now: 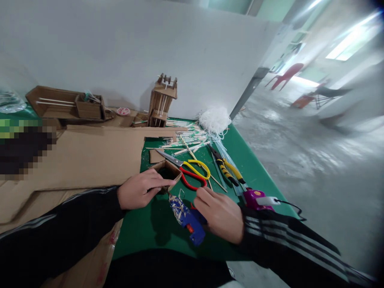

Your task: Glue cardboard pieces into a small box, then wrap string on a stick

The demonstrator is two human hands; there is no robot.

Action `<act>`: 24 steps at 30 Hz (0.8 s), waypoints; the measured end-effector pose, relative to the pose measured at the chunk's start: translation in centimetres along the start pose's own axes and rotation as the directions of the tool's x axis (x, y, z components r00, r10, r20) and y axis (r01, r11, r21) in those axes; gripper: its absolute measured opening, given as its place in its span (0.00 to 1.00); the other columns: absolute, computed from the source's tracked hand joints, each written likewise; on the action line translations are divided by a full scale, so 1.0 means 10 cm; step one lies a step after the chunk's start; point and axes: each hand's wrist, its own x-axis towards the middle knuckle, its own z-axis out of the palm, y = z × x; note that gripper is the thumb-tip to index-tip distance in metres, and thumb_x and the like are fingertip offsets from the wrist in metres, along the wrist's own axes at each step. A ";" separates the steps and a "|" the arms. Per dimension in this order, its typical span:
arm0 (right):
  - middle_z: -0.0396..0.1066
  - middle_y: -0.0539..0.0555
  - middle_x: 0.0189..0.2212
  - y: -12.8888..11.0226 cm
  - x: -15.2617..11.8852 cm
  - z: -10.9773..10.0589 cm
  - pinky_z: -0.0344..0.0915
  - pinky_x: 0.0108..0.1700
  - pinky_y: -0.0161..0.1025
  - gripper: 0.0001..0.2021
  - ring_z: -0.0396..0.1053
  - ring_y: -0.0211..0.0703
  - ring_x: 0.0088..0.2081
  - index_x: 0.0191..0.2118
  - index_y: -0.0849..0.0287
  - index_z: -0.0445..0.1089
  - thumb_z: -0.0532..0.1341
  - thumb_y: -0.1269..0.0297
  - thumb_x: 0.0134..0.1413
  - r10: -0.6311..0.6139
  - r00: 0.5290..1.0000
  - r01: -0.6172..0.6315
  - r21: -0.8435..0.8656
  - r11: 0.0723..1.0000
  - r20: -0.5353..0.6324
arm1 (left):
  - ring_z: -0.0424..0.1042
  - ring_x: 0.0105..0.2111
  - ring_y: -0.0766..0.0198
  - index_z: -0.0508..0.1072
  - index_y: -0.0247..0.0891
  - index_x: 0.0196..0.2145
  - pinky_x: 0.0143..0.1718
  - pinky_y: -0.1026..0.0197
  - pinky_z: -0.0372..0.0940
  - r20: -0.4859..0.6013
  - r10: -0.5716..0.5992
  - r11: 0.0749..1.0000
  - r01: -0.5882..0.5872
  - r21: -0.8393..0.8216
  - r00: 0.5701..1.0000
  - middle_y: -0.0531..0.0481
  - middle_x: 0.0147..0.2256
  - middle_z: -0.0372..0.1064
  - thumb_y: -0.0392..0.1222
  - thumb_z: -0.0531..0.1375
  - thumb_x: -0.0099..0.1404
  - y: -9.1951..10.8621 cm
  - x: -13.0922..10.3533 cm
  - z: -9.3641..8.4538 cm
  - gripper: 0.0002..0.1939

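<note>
My left hand (pixel 147 187) grips a small open cardboard box (pixel 175 180), its index finger lying along the near wall. In my right hand (pixel 218 212) is a blue hot glue gun (pixel 186 220), dotted with pale dried bits. Its nozzle points up and left and is at the box's near side; whether it touches is too fine to see. Just beyond the box lie scissors (pixel 192 170) with one yellow and one red handle. A small cardboard square (pixel 156 156) rests behind the box. Pliers (pixel 225 166) with yellow and black handles lie farther right.
A large cardboard sheet (pixel 99 156) covers the left of the green table (pixel 243 148). At the back stand a cardboard tower (pixel 162 102) and a long cardboard tray (pixel 57 102). Wooden sticks (pixel 192 140), white string (pixel 214 120) and a purple corded device (pixel 256 199) lie to the right.
</note>
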 end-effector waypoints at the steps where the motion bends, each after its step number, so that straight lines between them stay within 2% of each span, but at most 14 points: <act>1: 0.65 0.55 0.35 0.00 0.00 0.00 0.61 0.34 0.39 0.09 0.62 0.45 0.37 0.34 0.59 0.66 0.65 0.61 0.52 0.002 1.000 -0.002 -0.001 1.000 -0.001 | 0.68 0.42 0.60 0.68 0.42 0.58 0.46 0.56 0.64 0.003 -0.004 1.000 0.003 0.003 1.000 0.46 0.40 0.73 0.33 0.49 0.72 0.00 0.00 0.00 0.20; 12: 0.66 0.55 0.35 0.00 -0.01 -0.06 0.59 0.33 0.38 0.10 0.63 0.45 0.37 0.34 0.59 0.66 0.66 0.62 0.50 0.005 1.000 -0.005 -0.002 1.000 -0.005 | 0.68 0.42 0.59 0.66 0.43 0.59 0.46 0.56 0.63 0.027 -0.016 1.000 0.016 -0.023 1.000 0.47 0.41 0.73 0.32 0.49 0.72 0.00 0.01 -0.01 0.21; 16: 0.67 0.55 0.37 0.00 -0.01 -0.06 0.60 0.33 0.38 0.10 0.63 0.44 0.37 0.35 0.59 0.67 0.66 0.63 0.49 0.003 1.000 -0.003 0.024 1.000 -0.015 | 0.67 0.42 0.60 0.66 0.43 0.59 0.47 0.56 0.62 0.028 -0.024 0.999 0.025 -0.027 0.999 0.48 0.41 0.72 0.32 0.49 0.72 0.00 0.00 -0.01 0.21; 24: 0.69 0.55 0.40 0.01 -0.01 0.00 0.60 0.35 0.39 0.07 0.65 0.44 0.40 0.39 0.60 0.67 0.62 0.64 0.54 -0.032 0.999 0.034 0.049 0.998 -0.036 | 0.66 0.41 0.60 0.66 0.45 0.59 0.47 0.57 0.62 0.029 -0.038 0.999 0.039 -0.036 0.999 0.49 0.41 0.73 0.32 0.51 0.71 -0.02 0.00 -0.01 0.22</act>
